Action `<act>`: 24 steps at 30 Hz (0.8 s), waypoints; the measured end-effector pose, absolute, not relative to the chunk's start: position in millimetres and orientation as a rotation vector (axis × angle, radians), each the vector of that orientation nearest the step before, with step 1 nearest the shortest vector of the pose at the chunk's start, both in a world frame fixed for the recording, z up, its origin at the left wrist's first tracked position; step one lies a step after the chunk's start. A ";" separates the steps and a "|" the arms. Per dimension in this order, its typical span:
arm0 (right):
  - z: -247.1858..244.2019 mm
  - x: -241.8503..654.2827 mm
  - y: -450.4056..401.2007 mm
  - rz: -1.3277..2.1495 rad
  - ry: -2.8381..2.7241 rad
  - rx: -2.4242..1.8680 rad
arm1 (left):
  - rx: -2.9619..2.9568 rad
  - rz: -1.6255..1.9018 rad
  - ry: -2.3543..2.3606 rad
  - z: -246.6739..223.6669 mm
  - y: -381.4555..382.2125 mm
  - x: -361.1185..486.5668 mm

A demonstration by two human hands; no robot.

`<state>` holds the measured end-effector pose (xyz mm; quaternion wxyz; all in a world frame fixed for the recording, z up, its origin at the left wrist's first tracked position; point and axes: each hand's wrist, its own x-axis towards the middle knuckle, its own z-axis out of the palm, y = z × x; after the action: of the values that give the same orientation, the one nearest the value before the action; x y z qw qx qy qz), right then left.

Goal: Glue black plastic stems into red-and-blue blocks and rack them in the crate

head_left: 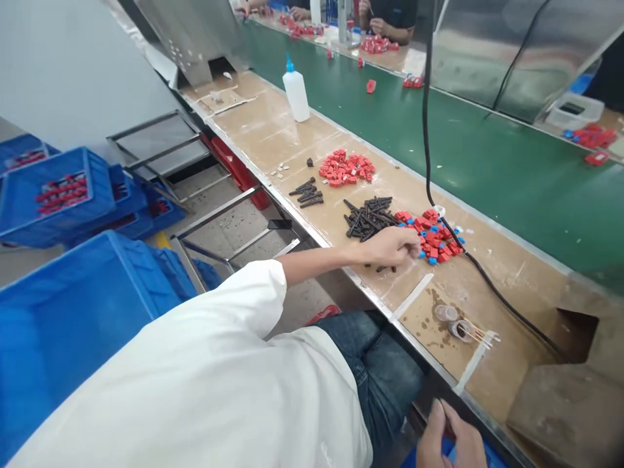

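Observation:
My left hand [394, 247] reaches over the table, its fingers curled closed at the near edge of a pile of small red and blue plastic pieces [436, 242]. Whatever those fingers hold, if anything, is hidden. A heap of black stick-like plastic parts [368, 218] lies just beyond the wrist, and a few more black parts show below it. Low at the right, beside the table edge, my right hand [451, 439] has its thumb and finger pinched together; I cannot make out what is between them. Farther along are red pieces [346, 168] and a smaller group of black parts [307, 193].
A white squeeze bottle [296, 94] stands near the green conveyor belt [390, 117]. A black cable [428, 130] hangs across the table. Small cups [461, 330] with cotton swabs sit at the right. Blue crates [112, 279] are stacked at the left. Other people work across the belt.

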<state>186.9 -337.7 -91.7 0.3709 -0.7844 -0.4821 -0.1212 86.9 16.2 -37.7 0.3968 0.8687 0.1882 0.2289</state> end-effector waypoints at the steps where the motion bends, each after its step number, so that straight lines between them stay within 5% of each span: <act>1: -80.6 182.6 -315.9 -0.389 -1.341 -1.944 | 2.334 0.589 0.467 -37.4 27.8 95.1; 8: -27.4 163.8 -243.6 -0.527 -1.621 -1.744 | 2.501 0.525 0.623 -28.7 88.2 103.4; 15: -38.4 162.1 -229.7 -0.379 -1.585 -1.712 | 2.359 0.365 1.185 -17.1 156.8 55.0; 24: -45.0 159.1 -225.2 -0.286 -1.649 -1.722 | 2.414 0.013 1.168 -11.8 159.4 80.4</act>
<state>159.1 -225.2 -45.0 0.3618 -0.6685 -0.6402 -0.1109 80.4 159.4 -11.8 0.2278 0.8764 0.4242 0.0046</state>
